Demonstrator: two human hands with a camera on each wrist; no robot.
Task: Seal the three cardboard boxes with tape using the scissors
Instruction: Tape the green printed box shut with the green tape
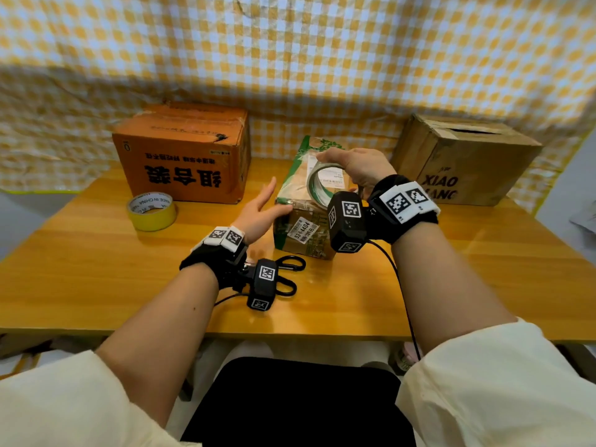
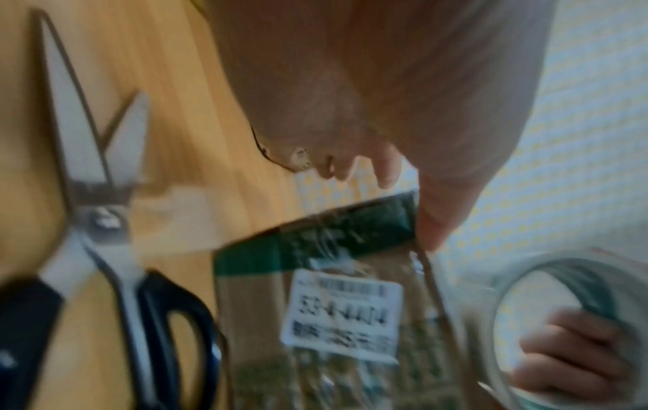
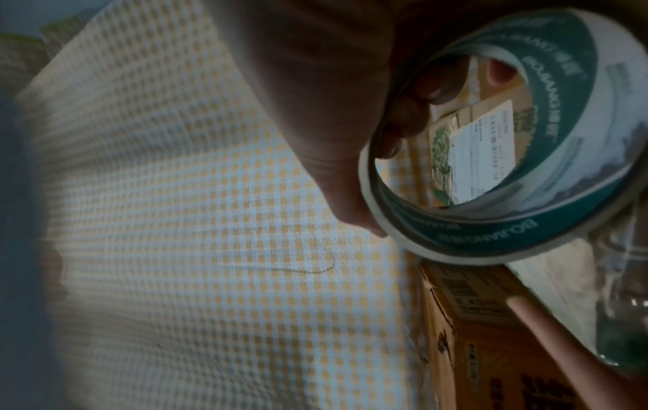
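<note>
Scissors [image 1: 288,275] blades hidden under the left wrist camera

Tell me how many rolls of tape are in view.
2: a yellow roll lying on the table's left, and a clear roll gripped by the right hand above the middle box.

I have 2 bare forearms, and my cream sleeves [image 1: 503,382] are pushed up near my elbows. The cloth is loose and soft. On each wrist I wear a thick black strap [image 1: 206,259]. On top of each strap sit 2 small white squares [image 1: 227,236] with black blocky patterns. A black camera box [image 1: 347,221] hangs from my right wrist strap, and another black box [image 1: 263,283] hangs from my left. Each box has white patterned squares on it too. A thin black cable [image 1: 403,295] runs from the right box back along my arm. I wear black on my lap [image 1: 296,404].
</note>
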